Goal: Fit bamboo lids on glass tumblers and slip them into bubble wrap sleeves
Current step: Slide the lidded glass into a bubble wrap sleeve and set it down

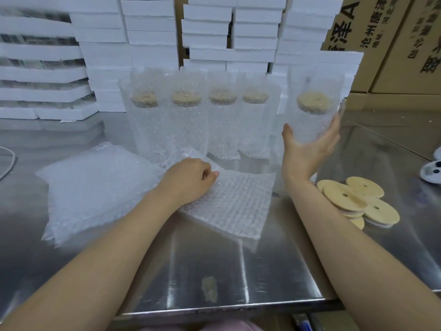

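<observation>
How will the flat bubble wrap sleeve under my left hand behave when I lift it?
Probably floppy: the bubble wrap sleeve lies thin and limp on the steel table. Likely very light, being see-through film. It may slide easily on that shiny metal.

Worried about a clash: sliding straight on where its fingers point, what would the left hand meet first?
Likely the right forearm, past the flat clear bubble wrap sleeve that the left hand pinches; depth is unclear.

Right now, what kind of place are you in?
Probably a packing workshop or warehouse: white foam trays stacked high, big cardboard boxes, and a row of bubble-wrapped glasses on a metal table.
</observation>
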`<state>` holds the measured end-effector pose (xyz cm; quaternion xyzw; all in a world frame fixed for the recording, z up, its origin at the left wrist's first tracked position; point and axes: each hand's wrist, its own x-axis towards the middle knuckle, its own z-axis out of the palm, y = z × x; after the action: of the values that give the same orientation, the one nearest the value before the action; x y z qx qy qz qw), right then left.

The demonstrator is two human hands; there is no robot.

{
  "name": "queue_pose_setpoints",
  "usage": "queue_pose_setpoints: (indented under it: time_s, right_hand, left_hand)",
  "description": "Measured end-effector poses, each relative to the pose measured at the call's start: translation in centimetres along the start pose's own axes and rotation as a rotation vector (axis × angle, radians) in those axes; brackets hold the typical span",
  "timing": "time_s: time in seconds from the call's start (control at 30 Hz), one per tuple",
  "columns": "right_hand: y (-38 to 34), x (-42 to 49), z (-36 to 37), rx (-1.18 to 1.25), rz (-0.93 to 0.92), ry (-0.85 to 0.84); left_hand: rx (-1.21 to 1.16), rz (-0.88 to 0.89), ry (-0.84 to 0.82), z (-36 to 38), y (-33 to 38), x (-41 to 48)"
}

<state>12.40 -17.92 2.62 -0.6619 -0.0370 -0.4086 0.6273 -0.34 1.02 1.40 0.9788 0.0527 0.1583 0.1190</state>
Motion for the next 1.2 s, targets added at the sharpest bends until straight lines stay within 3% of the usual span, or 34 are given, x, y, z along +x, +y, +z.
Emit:
queue_pose_setpoints:
  time_s: [0.17,0.37,0.6,1.03,1.2]
  right_hand:
    - [2.3,0.8,1.4,-0.116,0.08,0.119]
    - [3.8,2.3,4.7,-0.094,0.135,0.197]
    - [5.6,3.9,8.2,0.246,0.205,0.003]
    - [7.0,5.6,10.7,0.267,0.319,-0.342]
    - [7.2,4.9,10.4,0.224,0.316,-0.353]
  left_hand:
    - [0.098,0.002,0.063,1.1,0.8,0.1]
    - [0.085,0.007,0.087,2.2,1.4,0.8]
    - [0.057,0.014,0.102,2.9,1.4,1.6]
    - [0.05,0.013,0.128,3.2,1.3,1.6]
    - [0.022,0.029,0.142,3.2,1.2,1.6]
